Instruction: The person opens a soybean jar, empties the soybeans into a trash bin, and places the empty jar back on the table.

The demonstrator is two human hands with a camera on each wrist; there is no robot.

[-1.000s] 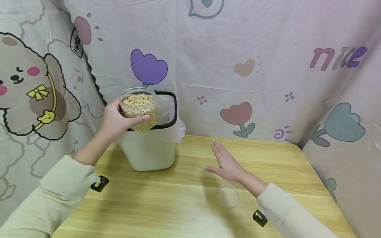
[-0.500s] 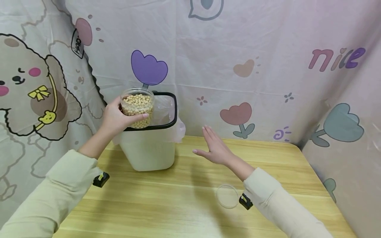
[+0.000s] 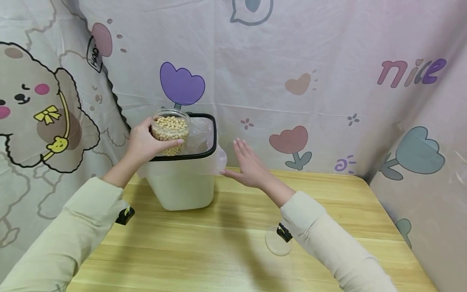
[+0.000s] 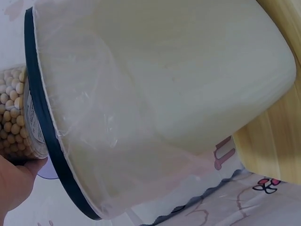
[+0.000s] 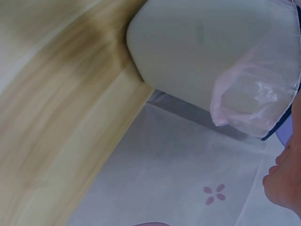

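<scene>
In the head view my left hand (image 3: pixel 144 142) grips a clear round jar (image 3: pixel 170 132) of pale yellow soybeans, thumb across its front. The jar has no lid on and is held over the left part of a white trash can (image 3: pixel 182 184) with a black rim. From the left wrist view, the jar of beans (image 4: pixel 14 115) shows just beyond the dark rim (image 4: pixel 44 117). My right hand (image 3: pixel 248 164) is held in the air right of the can, fingers straight and thumb spread, holding nothing.
A thin clear plastic bag (image 3: pixel 221 160) lines the can and hangs over its rim. On the wooden table (image 3: pixel 175 251) lies a clear round lid (image 3: pixel 273 247), partly behind the right wrist's black camera (image 3: pixel 284 232). A printed curtain (image 3: pixel 251 65) closes off the back and sides.
My right hand has moved left and away from me, up beside the can. The left hand with the jar has shifted only slightly over the can.
</scene>
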